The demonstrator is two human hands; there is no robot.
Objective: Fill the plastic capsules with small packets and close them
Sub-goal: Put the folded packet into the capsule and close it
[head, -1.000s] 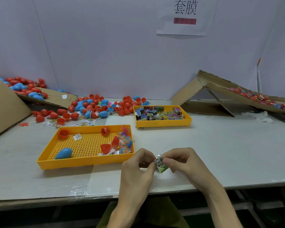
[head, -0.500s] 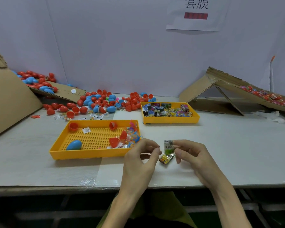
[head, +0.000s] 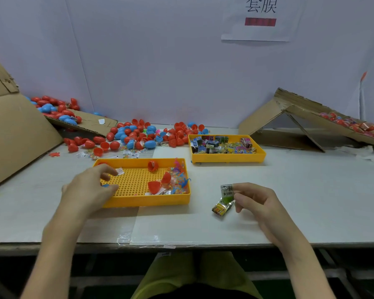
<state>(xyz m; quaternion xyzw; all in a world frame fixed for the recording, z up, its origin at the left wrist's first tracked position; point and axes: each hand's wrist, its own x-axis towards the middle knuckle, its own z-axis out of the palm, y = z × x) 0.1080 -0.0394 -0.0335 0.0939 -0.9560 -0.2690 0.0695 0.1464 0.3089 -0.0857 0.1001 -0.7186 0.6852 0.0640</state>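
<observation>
Head view shows my right grip [head: 261, 203] pinching a green packet [head: 226, 192] upright between thumb and fingertips, just above the counter [head: 311, 201]. A second packet [head: 221, 208], yellow and orange, lies on the counter right beneath it; I cannot tell whether the two touch. My left grip [head: 89, 188] hangs over the near-left corner of the yellow tray [head: 143, 202], fingers loosely curled and spread, closed on nothing I can see. A sliver of the blue capsule [head: 105, 185] shows between thumb and fingers. The rest is hidden under my palm, so contact is unclear.

The step, as I judge it, is fetching a capsule to take the packet. I should close thumb and two fingers round its widest part, lift it clear of the tray wall, and bring it across to the packet. The shell looks smooth and likely to slip, so a firm hold near the seam should help it open. The packet should go in narrow end first and sit fully below the rim, or the halves may not snap closed.
</observation>
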